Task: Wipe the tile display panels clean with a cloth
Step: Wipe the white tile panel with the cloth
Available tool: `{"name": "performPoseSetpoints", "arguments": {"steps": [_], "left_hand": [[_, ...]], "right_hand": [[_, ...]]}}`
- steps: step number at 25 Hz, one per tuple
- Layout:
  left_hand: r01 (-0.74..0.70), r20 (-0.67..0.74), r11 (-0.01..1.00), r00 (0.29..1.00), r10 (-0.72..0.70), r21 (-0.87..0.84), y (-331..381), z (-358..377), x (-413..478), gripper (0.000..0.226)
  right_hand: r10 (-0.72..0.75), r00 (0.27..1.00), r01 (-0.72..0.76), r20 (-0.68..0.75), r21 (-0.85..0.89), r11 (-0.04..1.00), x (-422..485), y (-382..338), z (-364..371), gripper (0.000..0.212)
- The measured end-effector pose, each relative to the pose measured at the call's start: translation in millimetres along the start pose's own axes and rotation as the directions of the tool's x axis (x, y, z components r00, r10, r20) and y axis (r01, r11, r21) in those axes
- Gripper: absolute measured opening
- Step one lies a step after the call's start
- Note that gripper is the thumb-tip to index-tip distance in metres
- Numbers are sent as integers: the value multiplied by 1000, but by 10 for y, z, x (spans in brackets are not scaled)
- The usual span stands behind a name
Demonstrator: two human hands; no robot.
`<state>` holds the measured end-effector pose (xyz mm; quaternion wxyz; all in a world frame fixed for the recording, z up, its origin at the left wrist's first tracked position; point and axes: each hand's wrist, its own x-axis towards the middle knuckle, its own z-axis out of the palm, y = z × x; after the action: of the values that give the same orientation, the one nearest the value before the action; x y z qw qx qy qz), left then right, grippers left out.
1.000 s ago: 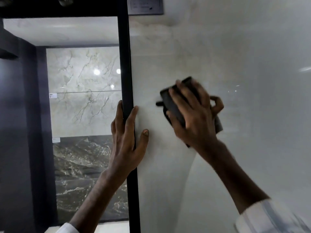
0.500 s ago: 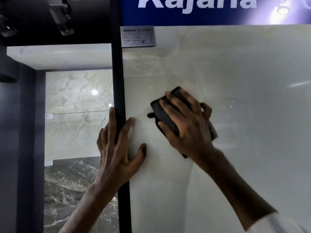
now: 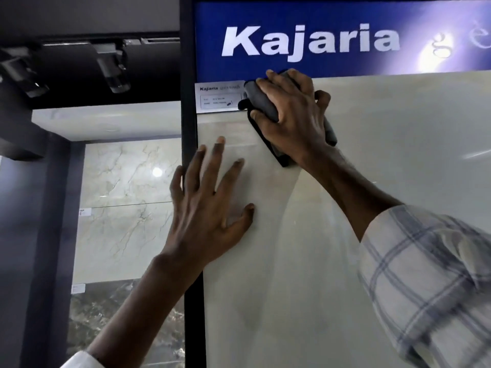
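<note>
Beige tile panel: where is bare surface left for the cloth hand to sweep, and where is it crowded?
On the beige tile panel, it is bare right of the right hand and cloth, under the blue sign, and below the forearm. Crowded top-left: label, black frame, left hand.

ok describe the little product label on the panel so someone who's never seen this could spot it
Find the blue Kajaria banner across the top. Just under its left end, beside the black frame post, sits the small white label, touching the dark cloth under the right hand. It alone is white with printed text.
</note>
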<state>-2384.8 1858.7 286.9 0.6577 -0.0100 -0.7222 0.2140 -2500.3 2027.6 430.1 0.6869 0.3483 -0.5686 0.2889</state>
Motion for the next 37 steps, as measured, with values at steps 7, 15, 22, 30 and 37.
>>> {"name": "performPoseSetpoints", "arguments": {"steps": [7,15,22,30,37], "left_hand": [[-72,29,991,997,69,115,37,76,104,75],[-63,-2,987,998,64,148,80,94,117,74],[-66,13,992,998,65,111,67,80,106,74],[-100,-51,989,993,106,107,49,114,78,71],[-123,-65,986,989,131,113,67,126,78,74]], "right_hand": [[78,997,-78,4,-44,996,476,-77,37,53],[-59,998,58,-13,-3,998,-245,39,-63,62],[114,993,-114,4,-1,993,578,-94,51,49],[-141,987,140,77,18,990,-175,407,-190,65],[196,981,-194,6,-89,977,311,434,-194,59]]}}
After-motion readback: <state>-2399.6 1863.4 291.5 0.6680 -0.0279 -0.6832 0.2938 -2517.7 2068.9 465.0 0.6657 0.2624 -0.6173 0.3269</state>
